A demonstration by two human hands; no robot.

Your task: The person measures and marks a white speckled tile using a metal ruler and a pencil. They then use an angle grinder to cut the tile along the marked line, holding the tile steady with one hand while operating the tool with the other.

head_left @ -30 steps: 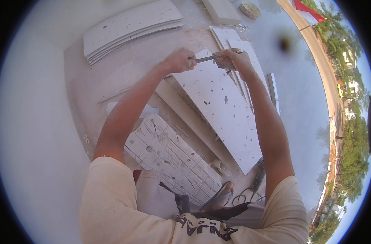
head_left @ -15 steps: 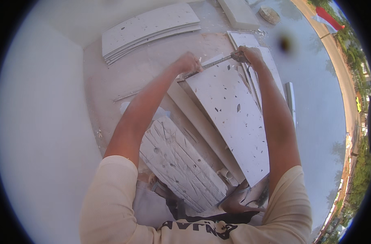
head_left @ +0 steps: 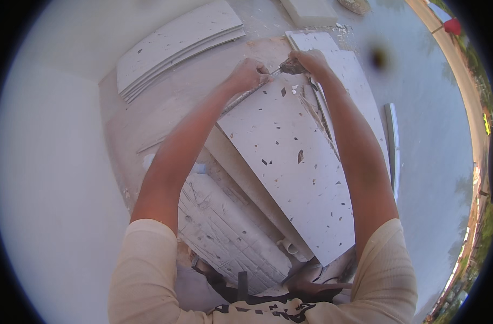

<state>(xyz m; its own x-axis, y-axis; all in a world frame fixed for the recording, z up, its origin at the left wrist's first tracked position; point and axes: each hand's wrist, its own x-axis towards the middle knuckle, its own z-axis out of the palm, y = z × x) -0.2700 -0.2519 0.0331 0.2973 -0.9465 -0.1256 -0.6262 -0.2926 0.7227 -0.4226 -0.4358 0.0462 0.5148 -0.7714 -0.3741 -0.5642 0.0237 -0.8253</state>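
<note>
My right hand [head_left: 312, 61] is closed around the dark, dusty case of a tape measure [head_left: 292, 66] at the far end of a white slab flecked with dark chips [head_left: 300, 178]. To its left, my left hand [head_left: 249, 74] pinches the tape's blade [head_left: 276, 71] close to the case. Past the left fingers, a thin strip runs on down along the slab's far left edge; whether it is all blade I cannot tell. The slab lies at an angle over a plain grey board [head_left: 252, 175], between my forearms.
A stack of similar slabs [head_left: 181, 40] lies at the far left by the white wall [head_left: 52, 140]. More pale boards [head_left: 360, 81] lie to the right, beside a narrow metal profile [head_left: 391, 140]. A scored white block [head_left: 225, 227] and a small white cup [head_left: 290, 247] are nearer me.
My right hand has brought the tape case left, close to my left hand, so less blade shows between them. The whole view has shifted somewhat.
</note>
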